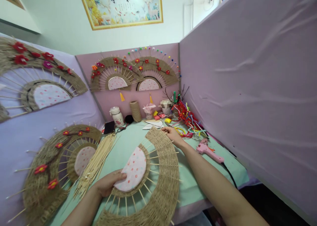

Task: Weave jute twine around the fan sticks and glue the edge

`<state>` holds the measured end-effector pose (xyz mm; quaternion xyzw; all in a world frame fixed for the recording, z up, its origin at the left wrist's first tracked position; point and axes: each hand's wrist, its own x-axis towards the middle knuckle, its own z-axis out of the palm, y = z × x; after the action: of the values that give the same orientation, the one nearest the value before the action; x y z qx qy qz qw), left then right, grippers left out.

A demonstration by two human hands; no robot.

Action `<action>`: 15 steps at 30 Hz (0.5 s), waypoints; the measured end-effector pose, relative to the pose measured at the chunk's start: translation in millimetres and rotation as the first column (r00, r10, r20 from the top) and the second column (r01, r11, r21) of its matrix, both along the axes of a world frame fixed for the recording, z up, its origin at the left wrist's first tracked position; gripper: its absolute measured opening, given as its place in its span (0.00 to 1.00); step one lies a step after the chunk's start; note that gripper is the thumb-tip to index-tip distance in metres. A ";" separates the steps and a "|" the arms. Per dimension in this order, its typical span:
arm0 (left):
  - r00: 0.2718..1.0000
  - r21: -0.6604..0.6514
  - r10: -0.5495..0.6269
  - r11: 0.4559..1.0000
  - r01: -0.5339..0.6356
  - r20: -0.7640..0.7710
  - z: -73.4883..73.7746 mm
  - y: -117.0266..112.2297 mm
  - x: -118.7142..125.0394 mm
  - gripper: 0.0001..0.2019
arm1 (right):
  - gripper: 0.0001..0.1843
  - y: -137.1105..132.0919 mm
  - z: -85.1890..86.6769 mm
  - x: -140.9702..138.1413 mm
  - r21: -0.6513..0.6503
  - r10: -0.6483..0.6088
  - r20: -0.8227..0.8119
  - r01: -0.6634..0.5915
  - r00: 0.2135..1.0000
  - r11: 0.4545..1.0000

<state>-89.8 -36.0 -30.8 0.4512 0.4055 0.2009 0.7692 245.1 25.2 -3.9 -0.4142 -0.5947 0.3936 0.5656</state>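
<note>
Since the woven fan (148, 160) is wide and openly ribbed, holding it over the desk (123, 146) seems to take 2 spread grips: the left hand (111, 182) clamps its dotted half-disc (135, 168), thumb on top, while the right hand (173, 137) pinches the far outer edge.

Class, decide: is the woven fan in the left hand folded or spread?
Spread: its sticks radiate apart from the dotted half-disc to the twine band.
</note>
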 end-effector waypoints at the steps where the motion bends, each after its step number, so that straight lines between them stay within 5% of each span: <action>1: 1.000 0.014 0.014 1.000 -0.014 -0.015 1.7 -0.9 2.3 0.24 | 0.08 -1.0 -0.2 -0.4 0.000 0.021 -0.002 -0.021 1.000 1.000; 8: 0.964 0.220 -0.209 0.945 0.243 -0.166 35.5 2.8 18.4 0.26 | 0.09 -5.4 -1.5 -2.2 0.020 0.124 -0.013 -0.123 0.992 0.992; 11: 0.946 0.290 -0.197 0.918 0.271 -0.259 57.2 13.0 32.4 0.27 | 0.09 -4.3 -2.7 -2.7 0.027 0.148 0.007 -0.148 0.989 0.989; 15: 0.953 0.442 -0.032 0.881 0.170 -0.303 77.5 30.9 75.8 0.28 | 0.08 -0.8 -6.5 -4.4 0.031 0.179 0.047 -0.181 0.983 0.983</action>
<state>-14.0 -5.0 46.7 0.6663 0.4286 0.1835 0.5820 240.7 24.4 -10.4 -0.3574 -0.6489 0.4234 0.5215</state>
